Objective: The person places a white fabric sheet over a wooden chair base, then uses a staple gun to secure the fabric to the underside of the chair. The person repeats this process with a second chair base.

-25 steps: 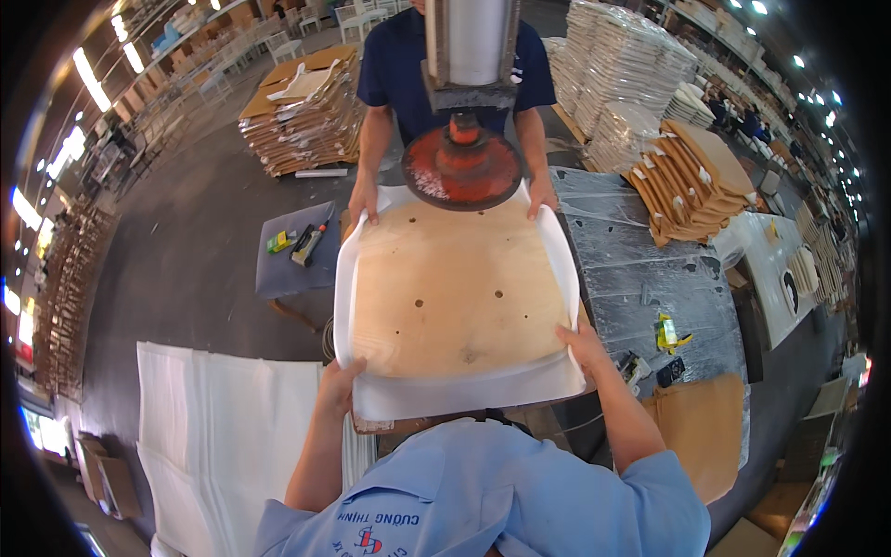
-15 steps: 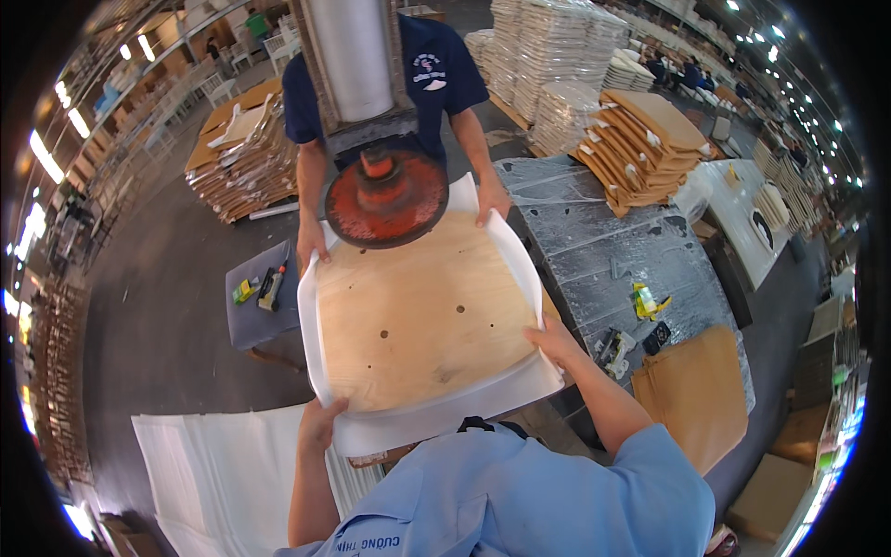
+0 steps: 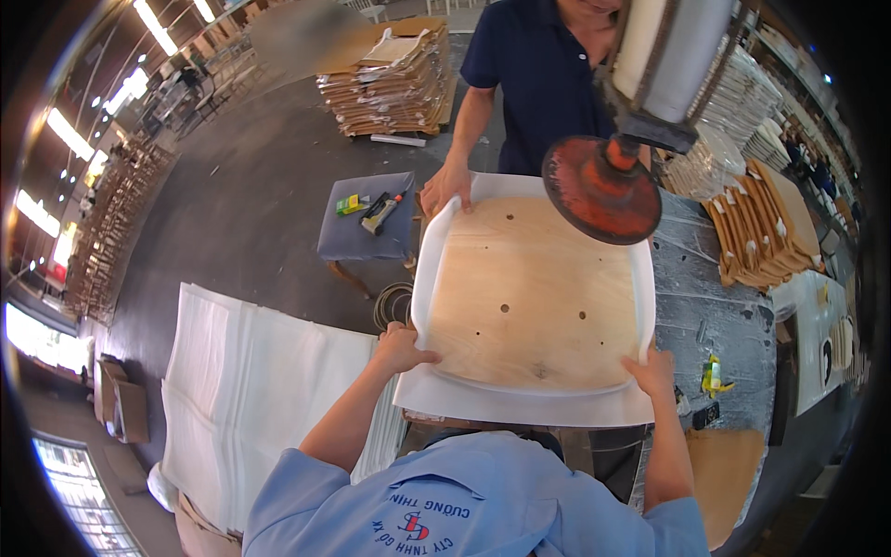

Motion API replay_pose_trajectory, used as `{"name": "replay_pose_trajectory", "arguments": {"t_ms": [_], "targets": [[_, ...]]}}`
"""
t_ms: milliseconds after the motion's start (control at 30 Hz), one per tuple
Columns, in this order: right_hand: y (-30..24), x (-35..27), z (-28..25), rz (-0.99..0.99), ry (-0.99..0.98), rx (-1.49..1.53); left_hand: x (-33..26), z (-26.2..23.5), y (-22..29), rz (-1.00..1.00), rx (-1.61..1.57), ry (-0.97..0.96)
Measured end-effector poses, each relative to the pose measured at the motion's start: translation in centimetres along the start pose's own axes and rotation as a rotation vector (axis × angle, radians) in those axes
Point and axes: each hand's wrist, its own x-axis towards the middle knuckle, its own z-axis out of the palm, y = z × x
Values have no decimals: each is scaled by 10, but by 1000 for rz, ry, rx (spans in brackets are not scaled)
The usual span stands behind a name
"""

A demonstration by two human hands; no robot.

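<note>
A plywood panel (image 3: 548, 278) with several drilled holes lies in front of me. A white foam sheet (image 3: 520, 401) lies under it and is turned up round its edges. My left hand (image 3: 406, 351) grips the foam at the near left corner, thumb over the rim. At the near right corner my right hand (image 3: 652, 373) pinches the foam edge the same way. Across from me, a co-worker's hand (image 3: 448, 184) holds the far left corner; their other hand is hidden. A red round press disc (image 3: 603, 190) hangs above the panel's far right corner.
To the left are a stack of white foam sheets (image 3: 251, 371) and a grey padded stool (image 3: 367, 227) bearing a glue gun (image 3: 380, 215). On the right stands a grey table (image 3: 715, 306) with brown cardboard (image 3: 729, 473). Wrapped stacks (image 3: 390, 84) stand farther back.
My view has swung left, so the panel and disc appear farther right. My left hand has shifted up along the panel's left side. Both my hands still hold the foam.
</note>
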Motion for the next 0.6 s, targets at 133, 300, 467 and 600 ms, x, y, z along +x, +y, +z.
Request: {"name": "replay_pose_trajectory", "arguments": {"t_ms": [133,300,467,600], "targets": [[41,11,-5,24,-53,304,6,-6,10,-8,-424,-150],[23,-4,4,-32,18,99,-24,-12,37,-159,-333,-20],[34,-9,10,-197,141,116,-33,-4,43,104,-303,208],[32,0,2,-119,33,89,-30,15,29,-217,-1302,82]]}}
